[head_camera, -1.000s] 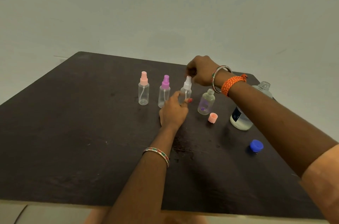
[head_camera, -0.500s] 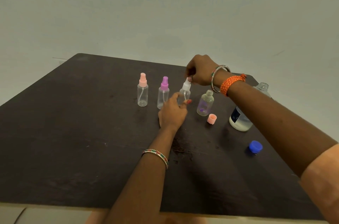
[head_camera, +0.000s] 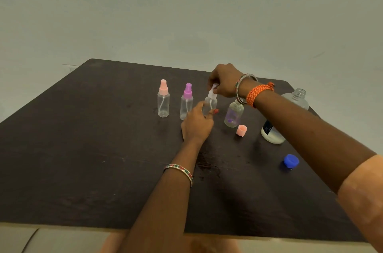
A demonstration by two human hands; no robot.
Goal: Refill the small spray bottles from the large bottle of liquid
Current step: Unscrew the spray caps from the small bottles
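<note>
- Centrally, small spray bottle with white spray top (head_camera: pixel 210 103): clear body, upright on the desk (head_camera: pixel 83 149), third in a row of four small bottles.
- Left hand (head_camera: pixel 196 123): fingers curled round the lower body of this bottle, gripping it from the near side; a beaded bangle (head_camera: pixel 180 171) sits on the forearm.
- Right hand (head_camera: pixel 224 80): above the same bottle, fingertips pinching its white spray top; a thin bangle (head_camera: pixel 241 89) and an orange braided band (head_camera: pixel 259 93) are on the wrist.
- Small bottle with purple spray top (head_camera: pixel 186 101): upright, just left of the held bottle, lower part hidden behind the left hand.
- Small bottle with pink spray top (head_camera: pixel 163 99): upright, leftmost in the row, apart from the hands.
- Open small bottle (head_camera: pixel 233 115): upright, right of the held bottle, no top on its neck; a purple patch shows near its base.
- Pink cap (head_camera: pixel 241 130): loose on the desk, just in front and right of the open small bottle.
- Large bottle (head_camera: pixel 273 134): clear, uncapped, towards the right edge of the desk, middle hidden by the right forearm; pale liquid low in the body, dark label visible.
- Blue cap (head_camera: pixel 291 161): loose on the desk, nearer the viewer than the large bottle.
- Desk: dark brown top with a pale front edge, against a plain light wall (head_camera: pixel 186 14).
</note>
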